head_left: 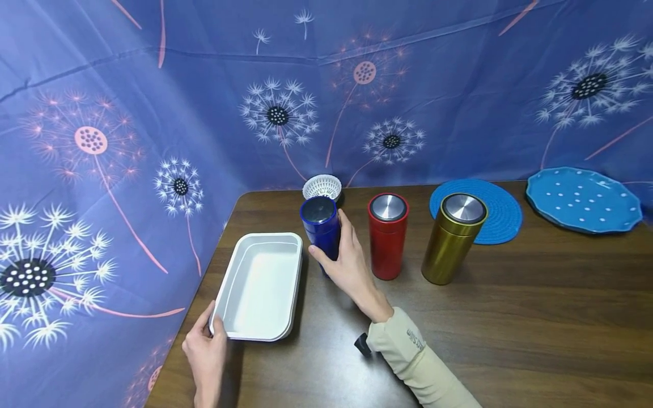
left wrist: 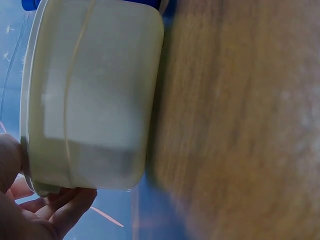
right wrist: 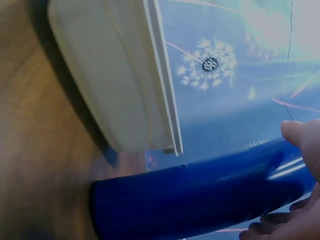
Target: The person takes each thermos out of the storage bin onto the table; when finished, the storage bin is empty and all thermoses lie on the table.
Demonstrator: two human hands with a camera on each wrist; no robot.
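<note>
A white rectangular plastic tub point(head_left: 297, 283) stands on the table at the left, its inside bare. My left hand point(head_left: 206, 348) grips its near left corner. In the left wrist view, the thumb and fingers point(left wrist: 75, 212) close around the rim's corner on the tub point(left wrist: 107, 95). To the tub's right is a blue thermos flask point(head_left: 318, 226) with a dark shiny lid. Around its upper part my right hand point(head_left: 349, 266) holds it, thumb at the front and fingers on the right side. The right wrist view shows the flask point(right wrist: 190, 195) beside the tub.
Right of the blue flask stand a red flask point(head_left: 386, 243) and a gold flask point(head_left: 451, 246). A white openwork basket point(head_left: 322, 184) sits behind the blue one. Farther right lie a round blue woven mat point(head_left: 502, 209) and a blue dotted plate point(head_left: 581, 198). Patterned cloth point(head_left: 214, 113) borders the table.
</note>
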